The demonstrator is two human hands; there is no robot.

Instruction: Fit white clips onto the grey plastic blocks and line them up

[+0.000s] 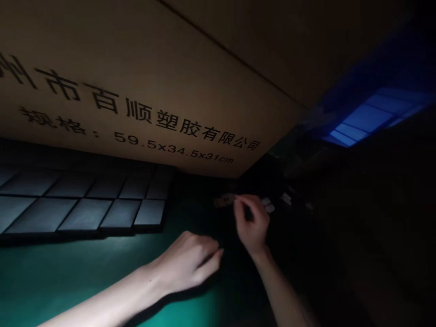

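My left hand [191, 261] is over the green tabletop [85, 263] with its fingers curled together. Anything inside them is hidden from view. Farther off to the right, my right hand [252, 223] makes a pinch, thumb and forefinger meeting at the tips. A small brownish piece [223, 200] appears just left of those fingertips; the dark keeps me from telling whether they grip it. Beyond the right hand lie small pale pieces [268, 205], too dim to name. Left of my hands, flat dark rectangular blocks [117, 213] lie side by side in rows.
A large cardboard box [136, 68] with printed black characters and "59.5x34.5x31cm" stands behind the rows. At the upper right is a blue object [361, 118] with bright reflections. Another pale piece [286, 198] lies in the dark on the right, where most detail is lost.
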